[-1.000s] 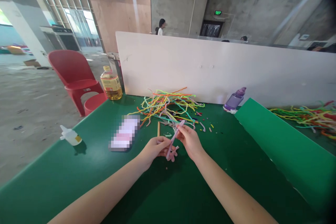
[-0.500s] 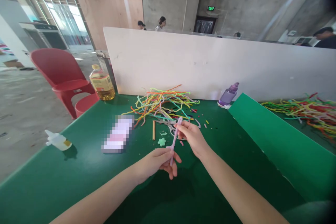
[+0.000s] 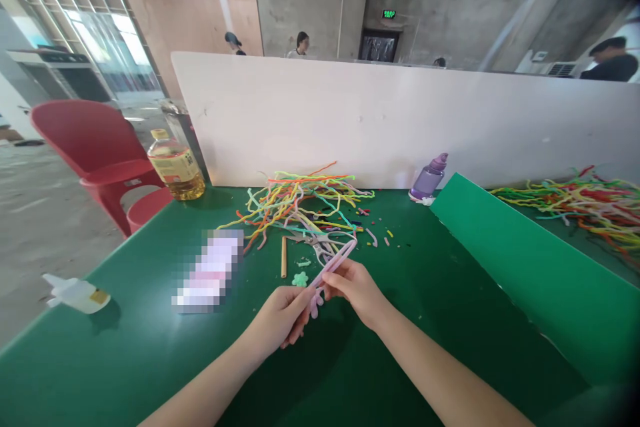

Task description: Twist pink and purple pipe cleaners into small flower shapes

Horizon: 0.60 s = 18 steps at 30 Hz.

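A pale pink pipe cleaner (image 3: 334,265) slants up and away between my hands, folded into a long narrow loop with rounded, petal-like bends (image 3: 316,303) at its lower end. My left hand (image 3: 286,315) is closed around its lower part, the fingertips partly hidden. Higher up, my right hand (image 3: 351,285) pinches it between thumb and fingers. Just beyond the loop lie metal scissors (image 3: 320,240), partly covered by it. A small mint-green flower shape (image 3: 301,279) rests on the table near my left hand, with a thin tan stick (image 3: 284,257) behind it.
A tangle of coloured pipe cleaners (image 3: 305,197) lies ahead, with cut bits beside it. A purple bottle (image 3: 429,177) and a green board (image 3: 525,267) are to the right. On the left are a glue bottle (image 3: 80,293), a pixelated rectangle (image 3: 210,273) and an oil bottle (image 3: 176,167).
The pink pipe cleaner, a nearly straight upright length before, now shows as a slanted loop. My right hand has moved down, close to my left. The view has shifted slightly right.
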{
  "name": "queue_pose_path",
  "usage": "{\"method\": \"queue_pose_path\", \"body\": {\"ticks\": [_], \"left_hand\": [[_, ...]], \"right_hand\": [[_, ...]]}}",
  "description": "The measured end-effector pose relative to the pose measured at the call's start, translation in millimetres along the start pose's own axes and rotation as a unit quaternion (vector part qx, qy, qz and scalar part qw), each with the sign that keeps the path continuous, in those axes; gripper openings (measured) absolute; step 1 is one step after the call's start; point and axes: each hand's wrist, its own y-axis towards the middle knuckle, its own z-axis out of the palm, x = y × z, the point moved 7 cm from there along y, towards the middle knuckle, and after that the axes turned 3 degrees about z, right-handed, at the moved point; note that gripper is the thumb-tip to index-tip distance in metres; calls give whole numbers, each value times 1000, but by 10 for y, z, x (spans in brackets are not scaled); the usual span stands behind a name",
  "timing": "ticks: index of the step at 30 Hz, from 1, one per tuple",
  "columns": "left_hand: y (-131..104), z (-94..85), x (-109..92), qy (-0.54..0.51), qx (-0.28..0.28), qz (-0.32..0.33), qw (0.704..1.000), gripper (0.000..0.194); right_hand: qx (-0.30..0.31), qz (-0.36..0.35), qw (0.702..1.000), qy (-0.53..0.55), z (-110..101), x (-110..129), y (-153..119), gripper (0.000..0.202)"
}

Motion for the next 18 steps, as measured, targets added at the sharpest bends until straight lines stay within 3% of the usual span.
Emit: {"method": "queue_pose_path", "body": {"ticks": [3, 6, 11, 14, 18], "left_hand": [[-5, -104, -59, 103, -37, 50, 993, 45], [-22, -159, -140, 187, -60, 105, 975, 46], [-30, -90, -237, 238, -25, 143, 960, 43], [-43, -42, -245, 240, -7, 144, 960, 42], [-73, -28, -218, 241, -9, 147, 959, 43]], "right_hand": [[-34, -4, 998, 58, -114, -17, 55, 16], [-106, -30, 990, 88, -320, 6, 107, 12], [-208, -95, 972, -46, -558, 121, 103, 8], [-199, -86, 975, 45, -543, 80, 94, 7], [-105, -1, 975, 197, -354, -38, 110, 17]]}}
